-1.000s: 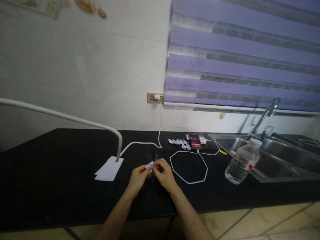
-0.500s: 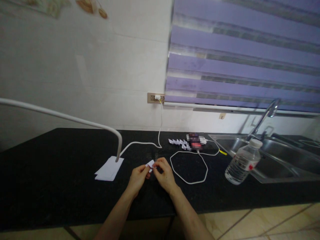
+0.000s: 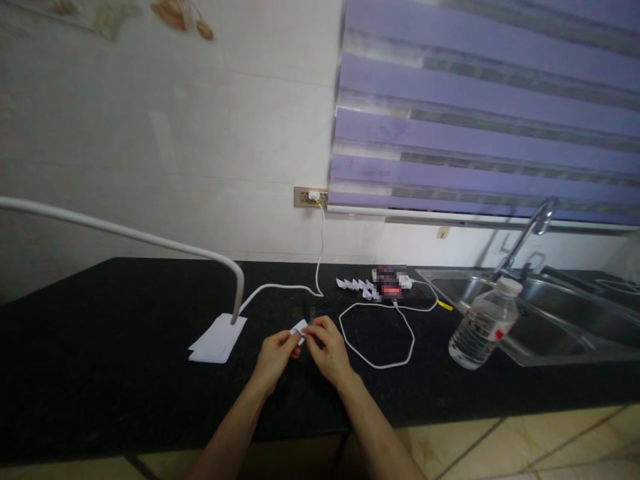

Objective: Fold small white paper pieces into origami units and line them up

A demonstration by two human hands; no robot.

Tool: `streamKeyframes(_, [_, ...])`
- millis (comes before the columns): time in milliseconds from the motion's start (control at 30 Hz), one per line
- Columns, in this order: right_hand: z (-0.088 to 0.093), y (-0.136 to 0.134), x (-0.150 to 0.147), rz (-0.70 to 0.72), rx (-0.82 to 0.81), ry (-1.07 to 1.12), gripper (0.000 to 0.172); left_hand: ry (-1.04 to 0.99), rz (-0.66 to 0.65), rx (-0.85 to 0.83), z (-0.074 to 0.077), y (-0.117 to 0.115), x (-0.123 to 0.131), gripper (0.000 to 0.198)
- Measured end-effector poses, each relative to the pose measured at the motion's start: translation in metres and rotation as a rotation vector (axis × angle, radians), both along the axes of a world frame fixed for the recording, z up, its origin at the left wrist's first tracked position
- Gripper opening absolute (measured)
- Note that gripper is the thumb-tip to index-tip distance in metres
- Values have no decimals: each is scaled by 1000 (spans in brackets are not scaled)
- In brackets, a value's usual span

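A small folded piece of white paper [image 3: 299, 327] is pinched between my two hands, just above the dark countertop. My left hand [image 3: 277, 353] grips its left side with thumb and fingers. On the other side, my right hand [image 3: 326, 343] has its thumb and fingertips closed on the paper's right edge. Left of my hands lies a stack of white paper sheets [image 3: 215, 340]. Farther back, several small folded paper pieces [image 3: 354, 285] stand in a row beside a blurred-out dark and red object [image 3: 391, 285].
A white cable [image 3: 377, 366] loops on the countertop [image 3: 125, 387] to the right of my hands. A clear water bottle [image 3: 484, 327] stands before the steel sink [image 3: 537, 353] with its faucet [image 3: 525, 233]. At the left, a thick white curved tube [image 3: 150, 237] reaches down to the paper stack.
My right fingertips have shifted slightly left over the folded paper. Both hands keep hold of it in nearly the same spot, and the things on the counter stay put.
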State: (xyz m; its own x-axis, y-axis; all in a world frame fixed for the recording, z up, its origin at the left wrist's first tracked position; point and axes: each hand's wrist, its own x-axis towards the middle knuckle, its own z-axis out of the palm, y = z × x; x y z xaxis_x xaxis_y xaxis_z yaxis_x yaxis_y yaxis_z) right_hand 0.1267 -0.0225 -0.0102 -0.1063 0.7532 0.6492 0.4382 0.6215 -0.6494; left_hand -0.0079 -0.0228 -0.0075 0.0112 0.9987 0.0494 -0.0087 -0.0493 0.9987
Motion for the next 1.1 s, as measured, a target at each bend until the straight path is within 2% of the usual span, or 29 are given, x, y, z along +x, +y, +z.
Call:
streamKeyframes(133, [0,3,0,56,-148,174,13,9,22,-5,-3,1,-2,32])
streamKeyframes(267, [-2,6,1,108,-263,274,15,-52,23,-35,-5,2,-2,32])
streamKeyframes(500, [-5,7,-1,47,-251,267,13,-90,15,-51,-6,3,0,30])
streamKeyframes(800, [-4,7,6,110,-251,245,15,-210,40,-131,-1,4,-1,27])
streamKeyframes(1100, [-1,4,4,129,-148,131,22,78,35,3,-2,2,-1,28])
